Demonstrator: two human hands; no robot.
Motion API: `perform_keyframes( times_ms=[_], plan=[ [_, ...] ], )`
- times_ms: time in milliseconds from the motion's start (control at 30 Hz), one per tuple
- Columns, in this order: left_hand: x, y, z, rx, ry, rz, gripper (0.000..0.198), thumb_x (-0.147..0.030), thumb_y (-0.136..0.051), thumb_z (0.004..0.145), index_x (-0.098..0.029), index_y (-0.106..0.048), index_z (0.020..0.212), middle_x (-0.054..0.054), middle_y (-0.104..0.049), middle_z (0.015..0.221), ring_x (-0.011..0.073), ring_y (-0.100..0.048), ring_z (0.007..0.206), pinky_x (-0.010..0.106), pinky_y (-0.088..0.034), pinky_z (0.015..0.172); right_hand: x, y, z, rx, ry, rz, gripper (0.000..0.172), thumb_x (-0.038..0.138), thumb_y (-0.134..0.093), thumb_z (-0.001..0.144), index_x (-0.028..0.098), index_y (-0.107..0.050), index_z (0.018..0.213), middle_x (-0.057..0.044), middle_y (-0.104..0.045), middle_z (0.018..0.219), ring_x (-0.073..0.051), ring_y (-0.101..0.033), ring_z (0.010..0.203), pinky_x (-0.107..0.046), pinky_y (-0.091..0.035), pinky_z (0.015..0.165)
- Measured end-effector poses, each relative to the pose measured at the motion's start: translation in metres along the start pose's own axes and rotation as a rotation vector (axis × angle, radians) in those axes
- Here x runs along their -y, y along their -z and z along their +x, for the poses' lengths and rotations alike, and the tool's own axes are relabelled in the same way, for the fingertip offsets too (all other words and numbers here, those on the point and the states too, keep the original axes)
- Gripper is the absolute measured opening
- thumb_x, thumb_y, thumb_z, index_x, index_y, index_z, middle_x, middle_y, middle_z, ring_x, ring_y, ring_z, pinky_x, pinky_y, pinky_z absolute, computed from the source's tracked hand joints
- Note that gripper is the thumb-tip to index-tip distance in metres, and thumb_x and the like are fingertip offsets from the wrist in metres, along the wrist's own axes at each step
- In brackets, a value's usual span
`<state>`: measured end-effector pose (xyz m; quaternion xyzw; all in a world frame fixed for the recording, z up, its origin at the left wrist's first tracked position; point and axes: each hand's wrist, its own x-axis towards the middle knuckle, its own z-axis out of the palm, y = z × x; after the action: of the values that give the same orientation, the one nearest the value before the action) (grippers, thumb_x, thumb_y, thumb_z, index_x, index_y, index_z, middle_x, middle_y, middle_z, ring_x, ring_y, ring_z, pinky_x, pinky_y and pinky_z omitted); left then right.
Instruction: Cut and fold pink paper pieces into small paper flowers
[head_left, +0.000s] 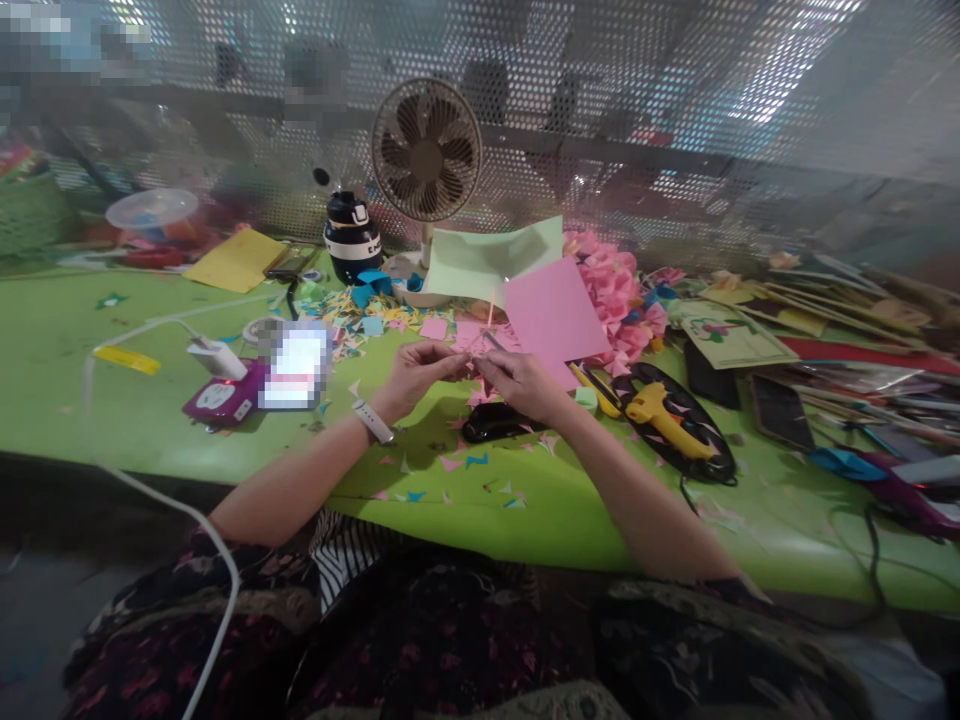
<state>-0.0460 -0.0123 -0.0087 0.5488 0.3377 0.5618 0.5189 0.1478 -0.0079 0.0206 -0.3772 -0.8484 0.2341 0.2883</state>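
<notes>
My left hand (418,376), with a pale watch band at the wrist, is closed, thumb and fingertips pinched together. My right hand (519,382) is closed too, its fingertips nearly meeting the left ones. What lies between the fingertips is too small to make out; a thin greyish sliver shows by the right fingers. Just behind them lie small pink paper pieces (484,330). A square pink sheet (559,312) leans beyond my right hand, against a pale green sheet (495,258). Under the hands is a black object (499,422), partly hidden by my right hand.
On the green table (420,460) are paper scraps, a lit phone (296,368), a purple power strip (225,397), and a yellow glue gun (671,420) on a black tray. Behind stand a fan (426,150), a bottle (351,240) and a pink paper heap (611,280).
</notes>
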Motion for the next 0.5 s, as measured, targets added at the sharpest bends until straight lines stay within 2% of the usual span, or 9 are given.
perform_keyframes(
  times_ms=[233, 500],
  plan=[
    [0.0006, -0.0019, 0.0006, -0.026, 0.030, -0.083, 0.036, -0.047, -0.090, 0.057, -0.017, -0.074, 0.068, 0.002, -0.071, 0.065, 0.0114, -0.063, 0.060, 0.026, -0.053, 0.063, 0.0014, 0.0010, 0.0009, 0.075, -0.006, 0.091, 0.036, 0.044, -0.044, 0.098, 0.019, -0.054, 0.073, -0.001, -0.058, 0.069, -0.013, -0.052, 0.065, -0.027, -0.039, 0.063],
    [0.0054, -0.0002, 0.0012, 0.001, 0.087, -0.162, 0.032, -0.042, -0.092, 0.055, -0.019, -0.076, 0.069, 0.001, -0.070, 0.065, 0.0098, -0.059, 0.057, 0.026, -0.050, 0.060, 0.0071, 0.0067, 0.0007, 0.206, -0.102, 0.272, 0.033, 0.045, -0.048, 0.097, 0.018, -0.060, 0.081, 0.000, -0.058, 0.067, -0.010, -0.051, 0.057, -0.024, -0.040, 0.055]
  ],
)
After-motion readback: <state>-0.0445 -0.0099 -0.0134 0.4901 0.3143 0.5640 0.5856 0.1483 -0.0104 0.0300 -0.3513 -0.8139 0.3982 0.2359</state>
